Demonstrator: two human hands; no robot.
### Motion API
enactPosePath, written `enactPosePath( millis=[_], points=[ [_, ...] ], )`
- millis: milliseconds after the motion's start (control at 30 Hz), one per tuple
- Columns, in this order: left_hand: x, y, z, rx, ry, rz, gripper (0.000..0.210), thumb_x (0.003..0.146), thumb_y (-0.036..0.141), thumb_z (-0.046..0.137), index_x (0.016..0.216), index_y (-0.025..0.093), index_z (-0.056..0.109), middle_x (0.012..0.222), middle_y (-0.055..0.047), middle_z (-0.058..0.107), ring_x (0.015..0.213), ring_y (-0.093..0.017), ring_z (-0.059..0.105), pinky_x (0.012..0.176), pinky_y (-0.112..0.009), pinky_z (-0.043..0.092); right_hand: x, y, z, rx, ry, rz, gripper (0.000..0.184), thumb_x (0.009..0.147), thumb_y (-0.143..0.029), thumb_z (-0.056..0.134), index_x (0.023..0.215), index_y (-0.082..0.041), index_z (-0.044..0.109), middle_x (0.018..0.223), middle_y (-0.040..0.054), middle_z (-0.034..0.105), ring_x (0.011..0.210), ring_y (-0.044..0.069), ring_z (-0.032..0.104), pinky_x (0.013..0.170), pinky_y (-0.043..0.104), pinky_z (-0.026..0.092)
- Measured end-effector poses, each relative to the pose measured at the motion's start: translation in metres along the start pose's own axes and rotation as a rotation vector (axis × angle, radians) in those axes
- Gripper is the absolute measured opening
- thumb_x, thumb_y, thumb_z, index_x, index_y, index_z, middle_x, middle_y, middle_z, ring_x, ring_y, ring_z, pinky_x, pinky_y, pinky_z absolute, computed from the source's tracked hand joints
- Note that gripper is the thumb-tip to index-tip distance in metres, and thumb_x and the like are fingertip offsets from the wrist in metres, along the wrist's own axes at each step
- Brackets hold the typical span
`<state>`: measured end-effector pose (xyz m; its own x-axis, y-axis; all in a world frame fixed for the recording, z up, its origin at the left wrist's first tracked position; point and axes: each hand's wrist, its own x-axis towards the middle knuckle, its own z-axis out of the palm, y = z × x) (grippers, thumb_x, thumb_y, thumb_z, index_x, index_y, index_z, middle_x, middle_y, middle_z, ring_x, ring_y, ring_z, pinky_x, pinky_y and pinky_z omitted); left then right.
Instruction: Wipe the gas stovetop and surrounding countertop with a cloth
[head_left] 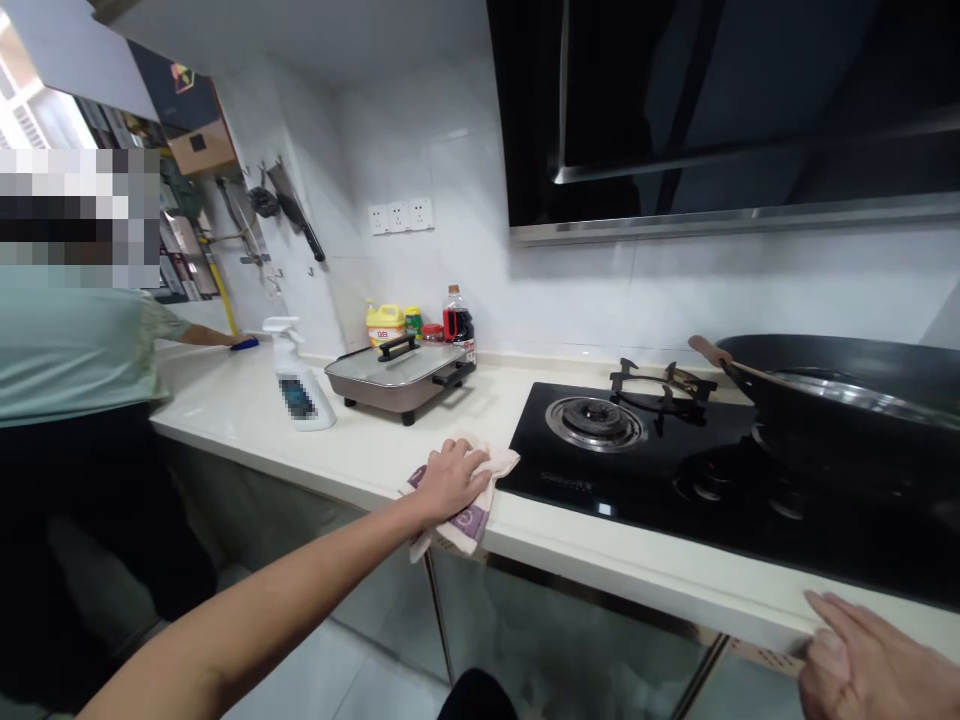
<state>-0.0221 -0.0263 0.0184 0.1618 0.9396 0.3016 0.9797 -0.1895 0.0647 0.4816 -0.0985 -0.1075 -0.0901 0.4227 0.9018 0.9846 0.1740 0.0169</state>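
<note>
My left hand (450,478) presses a cream and purple cloth (472,520) onto the front edge of the pale countertop (360,450), just left of the black gas hob (675,470). My right hand (870,665) rests with fingers spread on the counter's front edge at the lower right, holding nothing. A large black wok (847,400) with a wooden handle sits on the hob's right burner. The left burner (596,420) is bare.
An electric grill pan with a glass lid (401,375) and a white spray bottle (300,385) stand on the counter to the left. Bottles and jars (420,325) line the wall. Another person in a green shirt (67,350) works at the far left.
</note>
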Motion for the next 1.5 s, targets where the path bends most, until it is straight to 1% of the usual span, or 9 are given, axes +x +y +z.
enactPosePath(
  millis=[133,267,467,733,900,1000,1167,1333,1500],
  points=[
    [-0.021,0.006,-0.003,-0.087,0.095,0.018,0.036,0.104,0.041,0.044,0.126,0.027,0.068,0.118,-0.009,0.063,0.114,-0.027,0.052,0.100,-0.043,0.046,0.004,-0.003,0.006,-0.065,0.069,-0.042,0.046,0.094,-0.031,0.034,0.094,-0.009,0.075,0.089,0.0187,0.074,0.085,0.035,0.069,0.070,0.045,0.045],
    [-0.020,0.034,0.004,-0.312,0.243,0.032,0.042,0.106,0.039,0.036,0.136,0.025,0.063,0.123,-0.010,0.063,0.117,-0.025,0.053,0.105,-0.042,0.046,0.001,-0.009,0.006,-0.086,0.111,0.010,0.042,0.097,-0.032,0.038,0.100,-0.012,0.075,0.095,0.0160,0.076,0.092,0.035,0.069,0.083,0.048,0.046],
    [0.005,0.088,0.005,-0.108,-0.102,0.096,0.059,0.095,0.066,0.052,0.150,0.045,0.052,0.161,-0.006,0.043,0.147,-0.043,0.032,0.111,-0.068,0.036,0.000,-0.015,-0.001,-0.079,0.117,0.018,0.039,0.100,-0.030,0.041,0.116,-0.011,0.071,0.104,0.0165,0.076,0.099,0.035,0.069,0.090,0.049,0.045],
    [0.082,0.086,0.013,-0.090,-0.255,-0.048,0.068,0.094,0.076,0.038,0.156,0.047,0.042,0.172,-0.005,0.029,0.154,-0.045,0.023,0.114,-0.073,0.028,-0.007,0.003,0.016,-0.066,0.107,-0.051,0.039,0.094,-0.028,0.036,0.095,-0.012,0.071,0.088,0.0168,0.073,0.088,0.033,0.067,0.075,0.044,0.044],
    [0.143,0.077,0.030,-0.079,-0.244,-0.127,0.074,0.093,0.077,0.033,0.159,0.042,0.039,0.173,-0.008,0.027,0.154,-0.046,0.023,0.115,-0.072,0.026,-0.016,0.015,0.026,-0.109,0.092,-0.068,0.040,0.092,-0.033,0.038,0.103,-0.013,0.070,0.097,0.0174,0.074,0.088,0.032,0.067,0.072,0.043,0.042],
    [0.175,0.074,0.038,-0.075,-0.229,-0.173,0.076,0.093,0.077,0.031,0.160,0.040,0.038,0.173,-0.008,0.027,0.154,-0.046,0.023,0.116,-0.071,0.025,-0.016,0.011,0.030,-0.129,0.185,-0.059,0.037,0.092,-0.029,0.039,0.106,-0.015,0.069,0.095,0.0151,0.075,0.086,0.029,0.068,0.073,0.042,0.043],
    [0.209,0.074,0.048,-0.052,-0.192,-0.239,0.071,0.097,0.069,0.029,0.157,0.035,0.043,0.168,-0.013,0.035,0.150,-0.048,0.029,0.114,-0.071,0.026,-0.012,0.001,0.031,-0.156,0.212,0.005,0.038,0.097,-0.032,0.034,0.105,-0.016,0.068,0.096,0.0144,0.075,0.089,0.029,0.068,0.084,0.046,0.043],
    [0.197,0.077,0.045,-0.019,-0.156,-0.203,0.061,0.100,0.059,0.030,0.154,0.035,0.045,0.165,-0.011,0.040,0.146,-0.044,0.037,0.113,-0.067,0.030,-0.011,0.002,0.031,-0.127,0.210,-0.033,0.038,0.101,-0.034,0.034,0.106,-0.017,0.068,0.098,0.0124,0.074,0.091,0.029,0.067,0.088,0.047,0.041],
    [0.146,0.079,0.031,0.008,-0.165,-0.123,0.062,0.100,0.063,0.031,0.155,0.037,0.044,0.169,-0.007,0.036,0.148,-0.041,0.036,0.114,-0.065,0.032,-0.011,-0.006,0.031,-0.075,0.257,0.000,0.037,0.104,-0.033,0.036,0.112,-0.015,0.068,0.105,0.0134,0.073,0.100,0.029,0.067,0.099,0.050,0.041]
  ],
)
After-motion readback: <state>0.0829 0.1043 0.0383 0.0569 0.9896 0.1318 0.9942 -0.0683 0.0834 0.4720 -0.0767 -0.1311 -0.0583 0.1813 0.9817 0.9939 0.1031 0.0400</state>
